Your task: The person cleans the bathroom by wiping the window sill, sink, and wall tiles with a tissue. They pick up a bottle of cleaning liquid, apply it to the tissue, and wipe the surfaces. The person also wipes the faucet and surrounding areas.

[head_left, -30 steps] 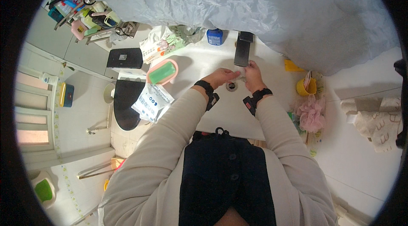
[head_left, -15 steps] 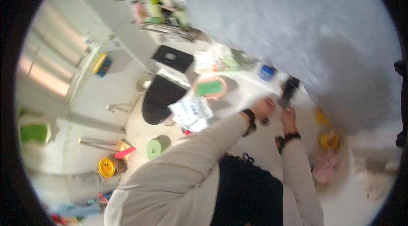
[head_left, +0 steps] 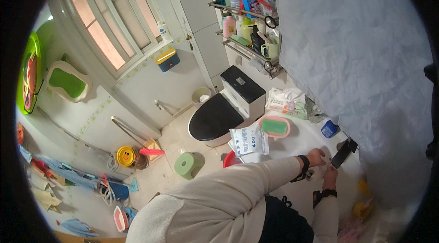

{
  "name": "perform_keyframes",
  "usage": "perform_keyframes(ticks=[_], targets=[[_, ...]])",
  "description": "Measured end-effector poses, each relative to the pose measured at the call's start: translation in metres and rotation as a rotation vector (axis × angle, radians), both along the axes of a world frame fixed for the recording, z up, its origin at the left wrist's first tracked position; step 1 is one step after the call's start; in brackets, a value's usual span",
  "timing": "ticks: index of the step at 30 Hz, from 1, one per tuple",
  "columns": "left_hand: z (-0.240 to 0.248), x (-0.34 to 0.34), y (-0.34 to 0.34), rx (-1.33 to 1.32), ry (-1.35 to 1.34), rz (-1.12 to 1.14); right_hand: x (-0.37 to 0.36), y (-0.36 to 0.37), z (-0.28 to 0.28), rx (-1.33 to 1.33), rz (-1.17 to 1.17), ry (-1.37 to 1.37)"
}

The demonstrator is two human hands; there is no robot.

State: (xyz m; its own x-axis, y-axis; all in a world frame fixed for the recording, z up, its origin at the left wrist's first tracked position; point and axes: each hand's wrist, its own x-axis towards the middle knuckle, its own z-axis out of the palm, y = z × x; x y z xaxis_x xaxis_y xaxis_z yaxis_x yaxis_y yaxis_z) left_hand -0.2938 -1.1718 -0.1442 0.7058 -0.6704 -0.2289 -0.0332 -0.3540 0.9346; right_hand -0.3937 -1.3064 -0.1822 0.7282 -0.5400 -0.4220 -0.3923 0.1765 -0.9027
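My left hand (head_left: 315, 157) and my right hand (head_left: 330, 176) are close together over a white surface (head_left: 292, 151). Both have curled fingers, and a pale, blurry thing too small to name shows between them. Just beyond my right fingertips is the lower end of a black flat rectangular piece (head_left: 341, 155); whether they touch it I cannot tell. A small round shiny fitting (head_left: 309, 176) lies below my left wrist. Each wrist has a black band. A blue container (head_left: 329, 129) stands beyond the hands.
A pink tray with a green inset (head_left: 275, 126), a white packet (head_left: 249, 141) and a wipes pack (head_left: 287, 102) lie left of my hands. Further left are a black-lidded toilet (head_left: 217, 116) and a green stool (head_left: 188, 165). A pale curtain-like sheet (head_left: 352, 51) hangs on the right.
The view has swung, so the room's things now sit further right and lower in the picture, and sharper. My hands stay close together near the black piece.
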Motion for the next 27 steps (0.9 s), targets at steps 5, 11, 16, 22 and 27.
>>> perform_keyframes(ticks=[5, 11, 16, 22, 27], targets=[[-0.003, -0.001, -0.004, 0.074, -0.075, -0.027, -0.002, 0.018, 0.019, 0.653, -0.176, -0.395], [0.007, -0.011, 0.005, 0.07, -0.03, -0.17, -0.005, 0.029, 0.03, 0.522, -0.128, -0.43], [0.011, -0.012, 0.005, 0.031, -0.028, -0.218, -0.009, 0.022, 0.019, 0.462, -0.209, -0.168], [0.018, -0.011, 0.005, 0.11, 0.077, -0.225, -0.009, 0.01, 0.019, 0.374, -0.199, -0.012], [0.024, -0.01, 0.002, 0.197, 0.047, -0.245, 0.0, 0.009, 0.016, 0.554, -0.202, -0.326]])
